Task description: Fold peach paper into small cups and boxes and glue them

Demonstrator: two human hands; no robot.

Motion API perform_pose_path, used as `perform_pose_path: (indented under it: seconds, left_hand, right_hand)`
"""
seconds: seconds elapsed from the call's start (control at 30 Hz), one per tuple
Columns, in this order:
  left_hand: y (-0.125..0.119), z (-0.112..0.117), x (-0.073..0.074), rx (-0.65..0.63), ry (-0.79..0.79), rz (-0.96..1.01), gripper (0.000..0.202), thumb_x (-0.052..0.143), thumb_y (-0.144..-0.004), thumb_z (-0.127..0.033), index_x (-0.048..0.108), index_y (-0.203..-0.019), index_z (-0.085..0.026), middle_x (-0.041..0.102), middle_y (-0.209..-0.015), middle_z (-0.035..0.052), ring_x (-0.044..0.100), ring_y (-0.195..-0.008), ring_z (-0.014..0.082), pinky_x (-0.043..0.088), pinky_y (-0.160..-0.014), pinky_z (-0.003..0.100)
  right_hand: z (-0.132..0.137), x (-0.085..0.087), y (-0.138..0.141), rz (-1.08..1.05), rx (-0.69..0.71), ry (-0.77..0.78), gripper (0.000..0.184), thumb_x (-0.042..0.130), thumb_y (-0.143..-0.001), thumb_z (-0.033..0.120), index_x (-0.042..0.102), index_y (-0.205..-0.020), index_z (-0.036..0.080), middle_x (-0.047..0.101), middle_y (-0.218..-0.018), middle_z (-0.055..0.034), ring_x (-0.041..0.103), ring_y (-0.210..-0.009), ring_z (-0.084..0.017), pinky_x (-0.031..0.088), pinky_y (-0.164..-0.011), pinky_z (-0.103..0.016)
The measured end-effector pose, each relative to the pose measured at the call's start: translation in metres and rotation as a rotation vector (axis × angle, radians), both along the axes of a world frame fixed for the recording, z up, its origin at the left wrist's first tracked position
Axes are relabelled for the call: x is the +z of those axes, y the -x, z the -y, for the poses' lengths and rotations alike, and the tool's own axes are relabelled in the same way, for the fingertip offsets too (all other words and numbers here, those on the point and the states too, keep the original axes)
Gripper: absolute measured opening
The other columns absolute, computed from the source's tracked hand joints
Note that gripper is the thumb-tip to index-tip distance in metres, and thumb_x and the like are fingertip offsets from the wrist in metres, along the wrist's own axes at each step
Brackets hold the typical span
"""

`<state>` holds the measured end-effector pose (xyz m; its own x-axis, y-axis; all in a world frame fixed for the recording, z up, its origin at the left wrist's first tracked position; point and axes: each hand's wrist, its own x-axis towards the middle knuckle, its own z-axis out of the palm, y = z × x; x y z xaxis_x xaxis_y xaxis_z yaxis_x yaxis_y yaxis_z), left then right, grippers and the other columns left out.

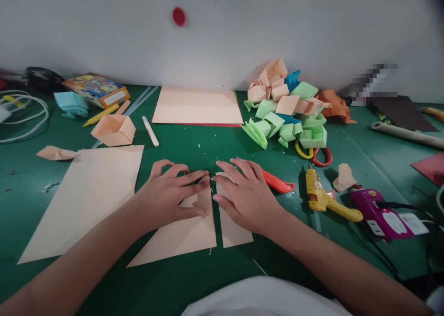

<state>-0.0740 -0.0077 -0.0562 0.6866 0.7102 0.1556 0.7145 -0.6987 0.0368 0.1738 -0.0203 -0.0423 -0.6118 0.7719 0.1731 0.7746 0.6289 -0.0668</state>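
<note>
My left hand [173,193] lies flat on a peach paper triangle [180,242] on the green table [194,154], its fingers stretched out and pressing the paper's upper tip. My right hand [244,193] rests flat on a narrow peach paper strip [233,232] just to the right, fingers spread. The fingertips of both hands nearly meet above the gap between the two pieces. An orange-red utility knife [277,182] lies just beyond my right hand.
A large peach sheet [86,195] lies at left, another [197,105] by the wall. A folded peach box [114,130], a pile of folded paper pieces [287,112], scissors [314,156], a yellow glue gun [326,198] and a purple power strip [381,214] surround the hands.
</note>
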Motion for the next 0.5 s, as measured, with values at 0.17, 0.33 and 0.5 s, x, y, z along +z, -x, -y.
perform_pose_path:
  seconds: [0.17,0.33,0.5]
  left_hand:
    - [0.001,-0.0003,-0.0007,-0.008,0.007,0.0,0.049,0.059,-0.091,-0.062,0.065,-0.132,-0.036,0.063,-0.144,0.0016,0.058,-0.118,0.0332,0.027,-0.107,0.056]
    - [0.0009,-0.0002,-0.0011,-0.006,0.002,-0.007,0.05,0.057,-0.092,-0.063,0.065,-0.133,-0.036,0.062,-0.144,0.0011,0.058,-0.118,0.0335,0.026,-0.106,0.057]
    - [0.0,-0.0001,-0.0001,-0.002,0.0,0.003,0.046,0.059,-0.092,-0.06,0.066,-0.13,-0.035,0.064,-0.142,0.0008,0.058,-0.117,0.032,0.026,-0.107,0.055]
  right_hand:
    - [-0.0013,-0.0063,0.0006,0.039,0.011,0.005,0.056,0.036,-0.105,0.051,0.052,-0.147,0.018,0.038,-0.163,-0.0088,0.034,-0.14,-0.038,0.027,-0.115,-0.06]
    - [-0.0003,-0.0025,-0.0017,0.063,0.042,0.0,0.049,0.036,-0.105,0.048,0.059,-0.14,0.023,0.04,-0.162,-0.005,0.034,-0.139,-0.039,0.027,-0.115,-0.061]
    - [0.0014,0.0034,-0.0037,0.067,0.077,-0.017,0.043,0.038,-0.106,0.043,0.064,-0.134,0.023,0.045,-0.158,-0.0034,0.034,-0.139,-0.037,0.026,-0.117,-0.06]
